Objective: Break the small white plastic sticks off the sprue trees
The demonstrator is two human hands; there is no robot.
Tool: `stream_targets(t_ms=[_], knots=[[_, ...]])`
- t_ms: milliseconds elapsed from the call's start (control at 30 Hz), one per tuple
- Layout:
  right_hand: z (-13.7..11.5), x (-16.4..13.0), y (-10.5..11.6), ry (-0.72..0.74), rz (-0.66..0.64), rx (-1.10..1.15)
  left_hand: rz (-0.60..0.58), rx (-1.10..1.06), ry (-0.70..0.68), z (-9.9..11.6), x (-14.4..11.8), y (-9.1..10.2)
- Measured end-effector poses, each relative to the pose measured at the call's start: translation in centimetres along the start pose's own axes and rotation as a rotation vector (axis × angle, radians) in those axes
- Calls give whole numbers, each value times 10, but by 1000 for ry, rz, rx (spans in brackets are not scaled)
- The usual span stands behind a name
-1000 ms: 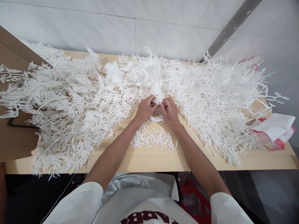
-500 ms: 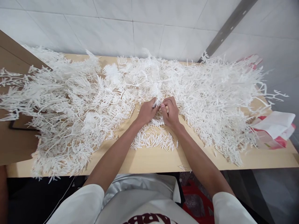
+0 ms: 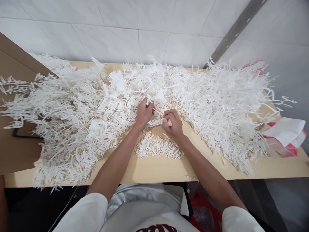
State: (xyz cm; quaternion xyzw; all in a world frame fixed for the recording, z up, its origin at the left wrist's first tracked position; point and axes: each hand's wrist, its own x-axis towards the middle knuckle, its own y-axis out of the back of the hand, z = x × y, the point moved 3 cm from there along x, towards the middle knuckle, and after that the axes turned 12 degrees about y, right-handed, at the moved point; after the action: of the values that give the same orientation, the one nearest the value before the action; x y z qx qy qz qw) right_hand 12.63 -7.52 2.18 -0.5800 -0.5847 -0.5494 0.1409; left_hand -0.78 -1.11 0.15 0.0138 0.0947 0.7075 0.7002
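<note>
My left hand (image 3: 145, 112) is closed around a white branched plastic piece (image 3: 156, 111), whose thin stem shows between the two hands. A small dark spot shows at its fingers; I cannot make out what it is. Just to the right, my right hand (image 3: 172, 124) is curled shut, with a pale bit of the same kind of plastic at its fingertips. Below the hands lies a low pile of short, loose white plastic sticks (image 3: 158, 145). A large heap of white branched plastic pieces (image 3: 79, 106) surrounds the hands on the left, back and right.
The pale wooden table (image 3: 154, 172) stands against a tiled wall (image 3: 116, 42). A cardboard box (image 3: 14, 154) is at the left edge, and a pink and white plastic packet (image 3: 285, 137) lies at the right. A metal post (image 3: 231, 38) leans across the back right.
My hands have moved apart, the left one to the left and the right one slightly down. A stem now shows in the gap between them. The view has tipped up slightly.
</note>
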Motion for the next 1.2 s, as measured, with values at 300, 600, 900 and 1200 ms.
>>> stream_targets(t_ms=[300, 600, 900, 1200], knots=[[14, 5, 8, -349, 175, -60, -99, 225, -230, 11, -8, -3], [20, 6, 10, -329, -13, 6, -244, 306, -265, 14, -11, -7], [27, 1, 13, -421, 95, -124, -170, 346, -270, 14, -13, -9], [18, 3, 9, -225, -53, -187, -131, 482, -290, 11, -13, -11]])
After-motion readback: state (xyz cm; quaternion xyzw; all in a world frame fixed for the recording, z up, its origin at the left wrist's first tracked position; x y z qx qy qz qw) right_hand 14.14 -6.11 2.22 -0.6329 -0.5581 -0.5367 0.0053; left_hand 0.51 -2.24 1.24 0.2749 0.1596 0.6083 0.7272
